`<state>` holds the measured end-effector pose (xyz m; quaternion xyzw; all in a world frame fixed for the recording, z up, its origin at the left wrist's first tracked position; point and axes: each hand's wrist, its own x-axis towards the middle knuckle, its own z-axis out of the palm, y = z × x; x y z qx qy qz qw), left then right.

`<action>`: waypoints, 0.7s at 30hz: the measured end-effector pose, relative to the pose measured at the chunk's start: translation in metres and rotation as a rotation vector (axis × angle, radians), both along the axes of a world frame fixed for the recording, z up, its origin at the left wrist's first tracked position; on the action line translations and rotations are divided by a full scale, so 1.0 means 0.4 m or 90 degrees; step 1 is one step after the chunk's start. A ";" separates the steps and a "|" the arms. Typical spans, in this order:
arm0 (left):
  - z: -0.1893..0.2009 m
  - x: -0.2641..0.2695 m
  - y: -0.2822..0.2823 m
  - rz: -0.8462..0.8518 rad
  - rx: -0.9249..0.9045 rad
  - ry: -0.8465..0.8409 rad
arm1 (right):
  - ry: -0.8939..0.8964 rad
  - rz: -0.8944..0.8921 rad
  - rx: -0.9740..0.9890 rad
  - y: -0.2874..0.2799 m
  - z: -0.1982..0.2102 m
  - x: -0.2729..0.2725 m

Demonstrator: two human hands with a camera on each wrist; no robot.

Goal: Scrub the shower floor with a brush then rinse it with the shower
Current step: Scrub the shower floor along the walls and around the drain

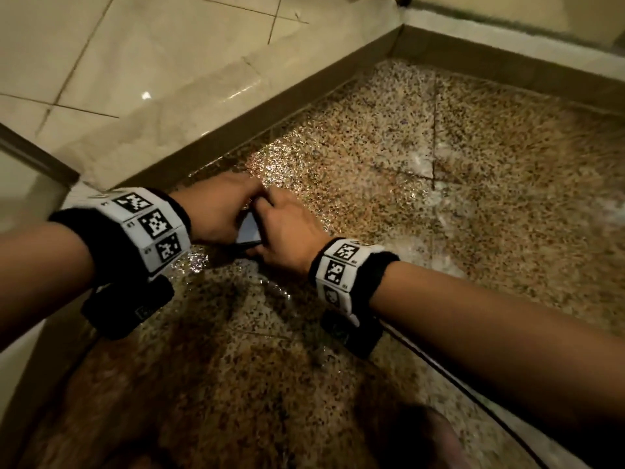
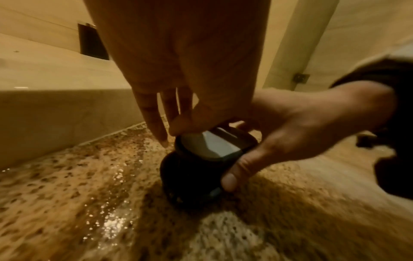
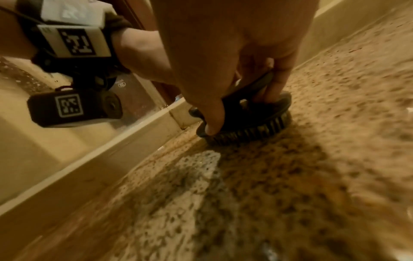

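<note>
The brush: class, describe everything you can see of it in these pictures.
The brush is dark, rounded and looks like plastic, with a ring of short bristles below and an arched handle on top; a pale grey panel shows on its upper side. It stands bristles down on the wet speckled floor, close to the raised kerb. The right hand grips the body and handle; the left hand holds its top.

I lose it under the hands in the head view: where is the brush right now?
In the head view, the brush sits left of centre on the wet shower floor, near the raised curb, gripped by both hands.
</note>
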<state>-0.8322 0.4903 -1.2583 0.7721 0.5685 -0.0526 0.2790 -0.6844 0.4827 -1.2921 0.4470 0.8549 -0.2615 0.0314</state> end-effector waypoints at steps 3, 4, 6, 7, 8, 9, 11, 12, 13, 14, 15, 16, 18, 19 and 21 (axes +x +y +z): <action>0.008 0.000 -0.016 -0.016 -0.044 0.019 | 0.006 0.046 0.025 0.006 0.010 0.023; 0.008 -0.001 -0.021 -0.033 -0.065 0.047 | -0.008 0.059 0.028 -0.001 0.011 0.027; -0.008 0.000 -0.032 -0.049 -0.087 0.109 | -0.030 0.076 -0.001 -0.023 0.005 0.023; -0.016 0.001 -0.033 -0.046 -0.067 0.112 | -0.027 0.065 -0.010 -0.025 -0.001 0.018; -0.021 0.004 -0.029 -0.031 -0.031 0.098 | -0.017 0.029 -0.017 -0.015 -0.007 0.012; -0.022 0.006 -0.015 -0.001 0.018 0.078 | 0.002 -0.027 -0.013 0.012 -0.009 0.004; -0.012 0.009 0.027 0.077 0.099 0.051 | 0.033 -0.158 -0.010 0.099 -0.006 0.001; -0.001 0.013 0.047 0.105 0.119 0.052 | 0.017 -0.209 -0.019 0.150 -0.002 0.012; 0.010 0.017 0.065 0.123 0.125 0.060 | -0.015 -0.243 -0.030 0.197 0.003 0.028; 0.018 0.020 0.078 0.132 0.129 0.063 | -0.040 -0.266 -0.035 0.231 0.010 0.049; 0.022 0.017 0.081 0.135 0.136 0.060 | -0.059 -0.272 -0.031 0.244 0.013 0.066; 0.024 0.013 0.080 0.134 0.141 0.053 | -0.059 -0.248 -0.024 0.239 0.016 0.084; 0.021 -0.005 0.053 0.120 0.132 0.042 | -0.020 -0.148 -0.044 0.166 0.023 0.099; 0.015 -0.015 0.033 0.099 0.119 0.041 | -0.011 -0.085 -0.076 0.109 0.022 0.099; -0.001 -0.025 -0.010 0.026 0.090 0.062 | -0.017 0.081 -0.073 -0.014 0.014 0.095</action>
